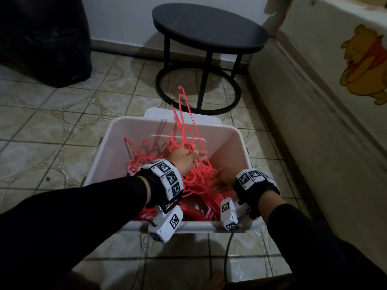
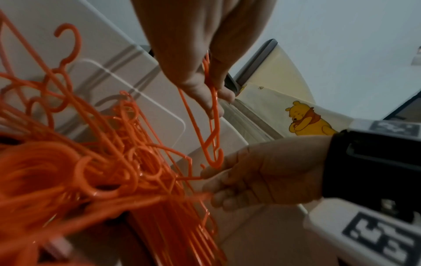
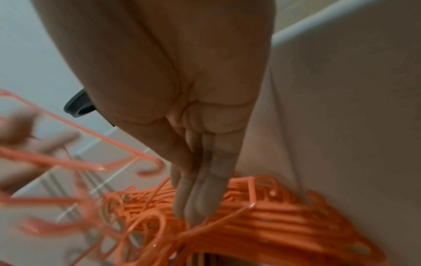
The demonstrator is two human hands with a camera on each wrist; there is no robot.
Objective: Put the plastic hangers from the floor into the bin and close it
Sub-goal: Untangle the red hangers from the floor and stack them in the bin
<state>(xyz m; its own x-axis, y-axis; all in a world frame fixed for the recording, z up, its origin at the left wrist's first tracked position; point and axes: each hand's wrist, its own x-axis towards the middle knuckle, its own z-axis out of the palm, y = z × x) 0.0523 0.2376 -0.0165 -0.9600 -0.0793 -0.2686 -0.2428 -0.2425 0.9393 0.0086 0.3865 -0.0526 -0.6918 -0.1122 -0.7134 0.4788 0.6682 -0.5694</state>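
A white plastic bin (image 1: 199, 226) stands open on the tiled floor, holding a tangled pile of coral-red plastic hangers (image 1: 196, 183). My left hand (image 1: 184, 158) is inside it and grips hangers (image 1: 184, 122) that stick up past the far rim. The left wrist view shows this left hand (image 2: 200, 75) pinching a hanger (image 2: 214, 129) between thumb and fingers. To its right, my right hand (image 1: 223, 178) reaches into the pile. In the right wrist view its fingers (image 3: 200, 189) are straight and together, tips touching the pile (image 3: 262, 225) beside the bin wall (image 3: 341, 108).
The white lid (image 1: 159, 113) lies just behind the bin. A black round side table (image 1: 209, 28) stands beyond it, and a large black bag (image 1: 41, 38) fills the far left. A cream panel with a bear sticker (image 1: 364, 65) runs along the right.
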